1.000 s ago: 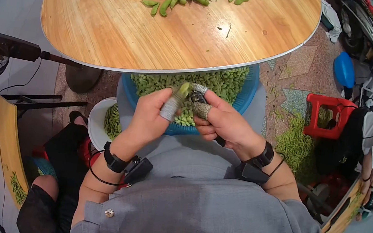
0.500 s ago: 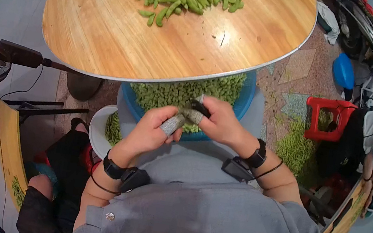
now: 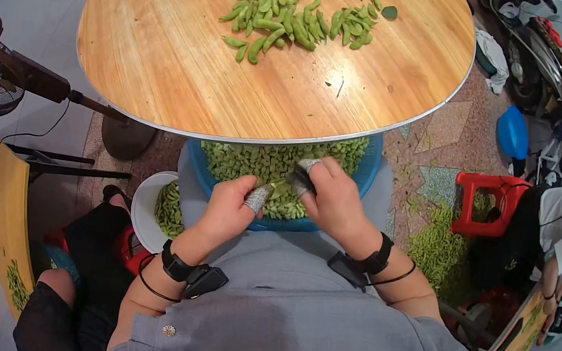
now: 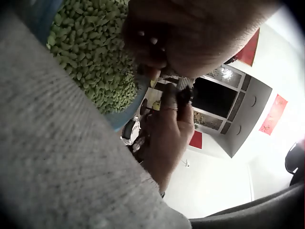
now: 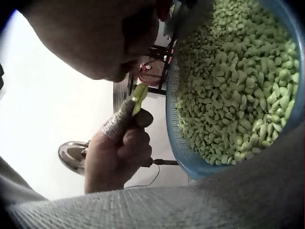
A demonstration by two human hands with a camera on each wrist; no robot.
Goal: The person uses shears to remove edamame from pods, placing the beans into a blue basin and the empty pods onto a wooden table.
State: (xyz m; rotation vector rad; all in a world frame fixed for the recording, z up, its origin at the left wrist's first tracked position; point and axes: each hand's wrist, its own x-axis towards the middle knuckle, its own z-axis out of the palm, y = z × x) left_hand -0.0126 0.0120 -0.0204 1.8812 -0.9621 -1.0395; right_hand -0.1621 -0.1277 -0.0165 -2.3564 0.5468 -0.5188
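Pod [image 5: 138,98] pinched in our left hand [image 3: 228,207], we grip a dark object [image 3: 303,178] in our right hand [image 3: 335,202] beside it, beans [image 5: 228,95] in the basin [image 3: 373,166] below our hands and the worktop [image 3: 199,89] beyond.

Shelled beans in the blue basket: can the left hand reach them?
Probably yes: the left hand is near the blue basket and nothing visible blocks the shelled beans, though its fingers pinch a bean pod.

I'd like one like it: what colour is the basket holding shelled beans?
The basket is blue, clearest in the right wrist view.
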